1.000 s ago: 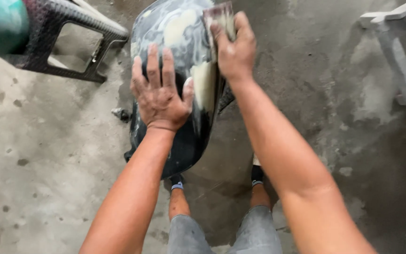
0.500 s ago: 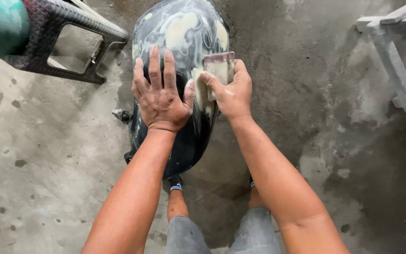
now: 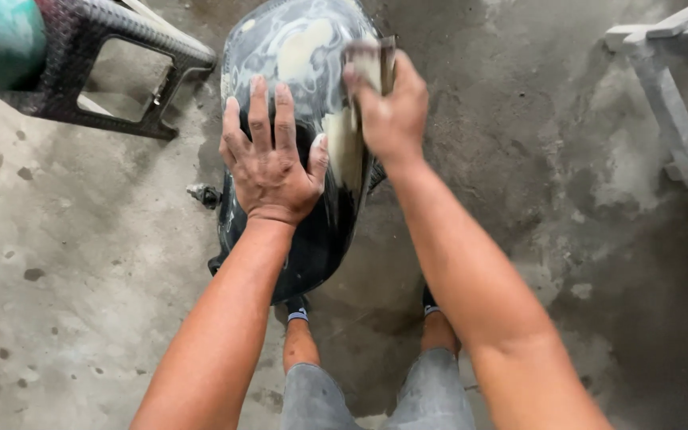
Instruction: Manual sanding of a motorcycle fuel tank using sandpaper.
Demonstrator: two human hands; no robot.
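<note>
Glossy black rounded metal tank [image 3: 312, 231] rests on the concrete floor [image 3: 81, 279] at twelve o'clock; my left hand [image 3: 271, 163] lies flat steadying it, my right hand [image 3: 390, 103] clamps the sanding pad [image 3: 374, 65]; I press evenly.

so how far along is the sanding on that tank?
Partway. Pale slurry patches cover the upper half of the dark tank, so that part looks worked. In hand: the right hand presses a sanding sheet on the upper right side while the left hand lies flat on top. The lower end nearest the person looks dark and glossy, apparently unsanded.
</note>
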